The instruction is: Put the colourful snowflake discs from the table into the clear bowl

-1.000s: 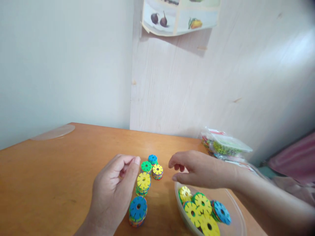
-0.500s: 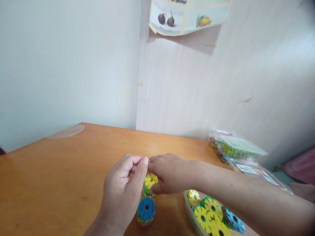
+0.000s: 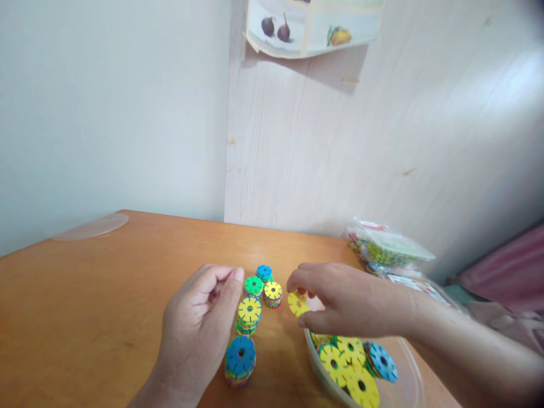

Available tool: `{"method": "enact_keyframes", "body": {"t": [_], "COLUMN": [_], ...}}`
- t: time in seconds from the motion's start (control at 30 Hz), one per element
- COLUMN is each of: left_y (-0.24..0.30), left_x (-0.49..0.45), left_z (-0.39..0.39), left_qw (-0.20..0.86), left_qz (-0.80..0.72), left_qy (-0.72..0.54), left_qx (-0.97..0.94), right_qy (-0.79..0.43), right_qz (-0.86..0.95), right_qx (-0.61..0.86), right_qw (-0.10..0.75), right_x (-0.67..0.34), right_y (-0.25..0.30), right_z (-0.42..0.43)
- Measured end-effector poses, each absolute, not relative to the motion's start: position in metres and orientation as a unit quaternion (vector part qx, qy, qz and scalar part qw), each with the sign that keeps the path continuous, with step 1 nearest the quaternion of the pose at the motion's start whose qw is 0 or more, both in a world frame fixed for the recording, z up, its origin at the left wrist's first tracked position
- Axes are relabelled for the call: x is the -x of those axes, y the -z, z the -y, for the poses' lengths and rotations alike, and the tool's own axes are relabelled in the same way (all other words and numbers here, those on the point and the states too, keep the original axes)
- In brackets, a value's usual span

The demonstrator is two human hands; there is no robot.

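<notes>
My right hand pinches a yellow slotted disc just above the table, beside a clear plastic bowl that holds several yellow, green and blue discs. My left hand rests on the table with its fingers curled and thumb tip up; what it holds, if anything, is hidden. Between the hands stand short stacks of discs: a blue-topped stack nearest me, a yellow-topped stack, a green-topped stack, a small blue stack and another yellow-topped stack.
The orange wooden table meets a wall corner at the back. A clear lid lies at the far left. Clear bags of small coloured pieces sit at the right by the wall. A fruit poster hangs above.
My right hand reached left to the stacks, then drew back to the right with a yellow disc pinched in its fingers. My left hand stayed curled in place.
</notes>
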State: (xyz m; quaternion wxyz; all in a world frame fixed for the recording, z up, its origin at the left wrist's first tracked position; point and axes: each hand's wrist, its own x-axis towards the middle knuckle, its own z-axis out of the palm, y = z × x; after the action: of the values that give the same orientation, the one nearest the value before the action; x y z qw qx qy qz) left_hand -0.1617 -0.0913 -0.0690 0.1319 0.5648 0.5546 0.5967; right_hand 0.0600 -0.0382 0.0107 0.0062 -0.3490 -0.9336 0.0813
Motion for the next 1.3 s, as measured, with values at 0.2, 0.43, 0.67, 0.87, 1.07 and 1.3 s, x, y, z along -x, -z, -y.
{"method": "enact_keyframes", "body": {"t": [0.2, 0.43, 0.67, 0.87, 1.07, 1.3], "left_y": [0.069, 0.071, 0.071, 0.067, 0.068, 0.069], "left_x": [0.162, 0.164, 0.162, 0.162, 0.163, 0.163], "left_z": [0.09, 0.089, 0.089, 0.09, 0.09, 0.089], "left_qw": [0.132, 0.122, 0.125, 0.124, 0.122, 0.13], "left_qz": [-0.554, -0.553, -0.549, -0.546, -0.553, -0.551], "left_qy": [-0.592, -0.588, -0.597, -0.596, -0.591, -0.593], "left_qx": [-0.571, -0.577, -0.571, -0.576, -0.574, -0.573], "right_qy": [-0.14, -0.151, -0.12, -0.054, 0.012, 0.003], "right_qz": [0.885, 0.877, 0.93, 0.964, 0.971, 0.968], "right_qx": [0.444, 0.456, 0.348, 0.257, 0.232, 0.24], "right_qw": [-0.006, 0.007, 0.015, -0.037, -0.066, -0.072], "right_x": [-0.102, -0.101, -0.053, -0.002, 0.019, 0.02], "right_y": [0.002, -0.001, 0.004, 0.007, 0.019, 0.017], "right_z": [0.045, 0.04, 0.029, 0.027, 0.016, 0.015]}}
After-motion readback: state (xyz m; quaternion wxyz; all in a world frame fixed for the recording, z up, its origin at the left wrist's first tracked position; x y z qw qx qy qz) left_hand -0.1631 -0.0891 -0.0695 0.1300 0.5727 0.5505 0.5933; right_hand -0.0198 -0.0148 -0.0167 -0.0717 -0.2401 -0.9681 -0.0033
